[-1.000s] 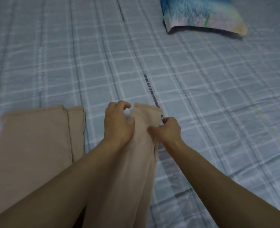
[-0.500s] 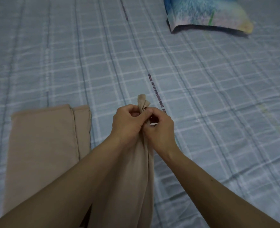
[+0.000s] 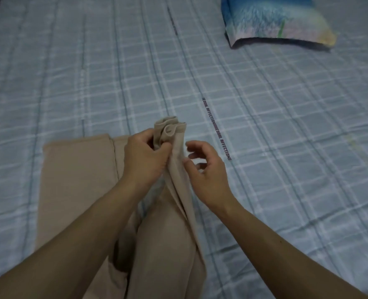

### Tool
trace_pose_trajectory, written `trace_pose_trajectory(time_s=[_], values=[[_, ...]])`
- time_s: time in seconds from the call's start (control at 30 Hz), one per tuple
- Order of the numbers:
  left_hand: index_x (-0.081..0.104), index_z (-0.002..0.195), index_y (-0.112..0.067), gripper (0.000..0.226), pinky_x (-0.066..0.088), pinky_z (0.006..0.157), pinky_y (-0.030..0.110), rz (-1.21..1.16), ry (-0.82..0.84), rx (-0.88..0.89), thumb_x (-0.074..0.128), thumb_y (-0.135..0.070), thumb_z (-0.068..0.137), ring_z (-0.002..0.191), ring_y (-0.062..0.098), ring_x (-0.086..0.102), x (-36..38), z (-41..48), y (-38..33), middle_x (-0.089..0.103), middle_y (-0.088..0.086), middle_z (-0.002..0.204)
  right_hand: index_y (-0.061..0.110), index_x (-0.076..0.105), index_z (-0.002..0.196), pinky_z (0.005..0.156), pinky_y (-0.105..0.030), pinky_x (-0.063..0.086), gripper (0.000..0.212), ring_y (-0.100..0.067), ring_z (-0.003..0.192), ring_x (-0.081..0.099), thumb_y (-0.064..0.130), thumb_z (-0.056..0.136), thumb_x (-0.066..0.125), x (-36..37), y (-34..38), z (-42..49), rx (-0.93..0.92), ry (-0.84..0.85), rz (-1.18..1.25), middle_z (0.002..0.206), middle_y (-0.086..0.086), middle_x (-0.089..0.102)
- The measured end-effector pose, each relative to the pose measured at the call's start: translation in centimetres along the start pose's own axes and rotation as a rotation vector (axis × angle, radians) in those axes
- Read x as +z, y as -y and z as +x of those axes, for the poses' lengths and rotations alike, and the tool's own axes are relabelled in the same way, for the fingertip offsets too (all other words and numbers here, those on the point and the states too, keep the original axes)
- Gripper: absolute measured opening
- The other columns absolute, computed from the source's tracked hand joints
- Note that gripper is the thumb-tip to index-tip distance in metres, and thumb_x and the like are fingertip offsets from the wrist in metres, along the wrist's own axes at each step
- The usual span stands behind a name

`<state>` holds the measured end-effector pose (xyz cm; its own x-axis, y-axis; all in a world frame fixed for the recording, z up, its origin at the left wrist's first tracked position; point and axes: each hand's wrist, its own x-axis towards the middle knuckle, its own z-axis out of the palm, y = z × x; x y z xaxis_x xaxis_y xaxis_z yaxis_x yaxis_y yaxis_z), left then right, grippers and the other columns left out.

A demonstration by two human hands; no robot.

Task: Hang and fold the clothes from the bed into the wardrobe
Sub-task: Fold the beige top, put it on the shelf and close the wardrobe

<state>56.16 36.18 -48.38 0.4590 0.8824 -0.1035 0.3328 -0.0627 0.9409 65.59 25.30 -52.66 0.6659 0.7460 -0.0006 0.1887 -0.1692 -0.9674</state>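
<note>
**Beige garment half-gathered on the bed, wardrobe step not yet reached**

Head view: The task looks to be at an early stage for this piece. A beige garment (image 3: 170,244), apparently trousers, lies on the bed (image 3: 286,147). It is neither folded nor hung, and the wardrobe is out of sight. One leg (image 3: 75,169) lies flat and smooth at the left, its hem straight. The other leg rises towards the camera's centre, bunched lengthwise into soft vertical pleats.

The left hand (image 3: 145,156) is clamped on that bunched leg just below its end, with thumb and fingers curled round the cloth. The hem (image 3: 170,128) curls over above the fist in loose rolls. The right hand (image 3: 204,167) is just beside the same leg, fingers loosely curled and spread, gripping nothing. Whether its thumb tip touches the cloth cannot be told.

The fabric looks thin, matte and limp, and it creases easily. The sheet is pale blue with a white grid and slightly puckered, with a dark printed line of lettering (image 3: 216,128) running along it. A soft pillow (image 3: 275,20) printed in blue and green lies well apart at the top right.

Judging from this, flattening, folding and carrying the garment all remain to be done.
</note>
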Motion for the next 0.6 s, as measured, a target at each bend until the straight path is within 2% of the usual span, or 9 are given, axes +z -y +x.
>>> trace_pose_trajectory(time_s=[0.03,0.1,0.17,0.23,0.33,0.4,0.53,0.6], values=[[0.073,0.084,-0.010,0.014,0.054,0.063,0.050,-0.029,0.008,0.015,0.062,-0.003,0.079,0.069,0.024,0.063,-0.7,-0.2,-0.5,0.070,0.020,0.081,0.024,0.053,0.130,0.081,-0.020,0.050,0.045,-0.005,0.110,0.057,0.023,0.088,0.069,-0.1,0.1,0.1,0.016,0.038,0.001,0.124,0.009,0.058],[0.074,0.089,-0.005,0.018,0.055,0.066,0.050,-0.098,0.038,0.019,0.060,0.003,0.082,0.072,0.023,0.062,-2.2,-0.7,-1.6,0.069,0.026,0.087,0.024,0.043,0.141,0.095,-0.021,0.047,0.064,-0.003,0.122,0.053,0.025,0.085,0.073,-0.1,0.8,0.8,0.065,0.148,0.065,0.135,0.009,0.055],[0.074,0.089,-0.004,0.017,0.054,0.065,0.043,-0.139,0.043,-0.001,0.059,0.003,0.085,0.073,0.022,0.061,-3.9,-1.2,-2.6,0.069,0.026,0.089,0.015,0.047,0.140,0.101,-0.024,0.046,0.060,-0.009,0.122,0.057,0.015,0.086,0.073,0.3,2.3,1.5,0.107,0.285,0.234,0.132,0.000,0.062],[0.073,0.087,-0.002,0.015,0.051,0.067,0.038,-0.178,0.018,-0.045,0.058,0.000,0.088,0.073,0.021,0.059,-5.7,-1.4,-3.1,0.070,0.024,0.087,0.003,0.057,0.129,0.098,-0.031,0.051,0.043,-0.019,0.114,0.064,0.004,0.088,0.069,1.3,4.1,1.6,0.147,0.388,0.402,0.120,-0.012,0.069],[0.073,0.086,-0.004,0.017,0.051,0.068,0.037,-0.226,-0.046,-0.101,0.057,-0.002,0.089,0.074,0.020,0.061,-8.8,-1.5,-3.6,0.071,0.020,0.085,-0.001,0.067,0.110,0.091,-0.036,0.056,0.024,-0.024,0.101,0.069,0.004,0.087,0.070,3.6,6.4,1.2,0.183,0.405,0.401,0.106,-0.015,0.073],[0.075,0.086,-0.009,0.019,0.053,0.071,0.035,-0.229,-0.095,-0.107,0.057,-0.002,0.089,0.076,0.018,0.063,-11.0,-1.6,-3.7,0.073,0.019,0.090,0.002,0.069,0.106,0.092,-0.041,0.056,0.020,-0.028,0.101,0.069,0.006,0.087,0.071,5.4,7.8,0.9,0.184,0.413,0.379,0.104,-0.015,0.073],[0.075,0.091,-0.013,0.017,0.056,0.085,0.044,-0.274,-0.204,-0.199,0.059,-0.007,0.090,0.083,0.019,0.066,-15.3,-1.5,-2.8,0.074,0.016,0.095,0.008,0.069,0.105,0.077,-0.030,0.057,0.016,-0.018,0.091,0.071,0.010,0.089,0.070,9.3,10.1,0.5,0.124,0.453,0.356,0.098,-0.007,0.075],[0.073,0.100,-0.017,0.015,0.058,0.085,0.042,-0.343,-0.187,-0.254,0.063,-0.010,0.090,0.089,0.019,0.071,-17.0,-1.5,-2.0,0.076,0.009,0.096,0.008,0.067,0.104,0.075,-0.035,0.058,0.014,-0.021,0.089,0.071,0.013,0.090,0.068,11.4,10.8,0.3,0.072,0.432,0.302,0.097,-0.008,0.074]])
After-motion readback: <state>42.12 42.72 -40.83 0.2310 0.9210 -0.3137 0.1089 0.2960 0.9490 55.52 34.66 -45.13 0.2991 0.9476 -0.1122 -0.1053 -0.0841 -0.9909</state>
